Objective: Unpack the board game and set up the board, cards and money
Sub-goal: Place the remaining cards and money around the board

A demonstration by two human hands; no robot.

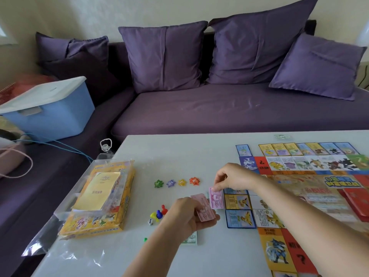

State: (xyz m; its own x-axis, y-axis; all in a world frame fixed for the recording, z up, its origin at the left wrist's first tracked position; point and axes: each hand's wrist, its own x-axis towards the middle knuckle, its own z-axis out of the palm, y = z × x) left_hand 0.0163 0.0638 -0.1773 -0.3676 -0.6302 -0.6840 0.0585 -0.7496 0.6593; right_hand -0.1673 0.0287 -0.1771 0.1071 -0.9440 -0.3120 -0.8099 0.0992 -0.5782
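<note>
The game board lies open on the right of the white table, with property cards lined along its far edge and more cards along its left edge. My left hand grips a stack of pink money notes. My right hand pinches a single pink note by its top edge, just left of the board. A green money stack lies partly hidden under my left forearm. The yellow game box sits at the left with a booklet on it.
Three star tokens and one more sit in a row mid-table. Coloured pawns and a white die lie beside my left hand. A clear plastic bag spreads at the front left. A purple sofa stands behind, with a blue bin.
</note>
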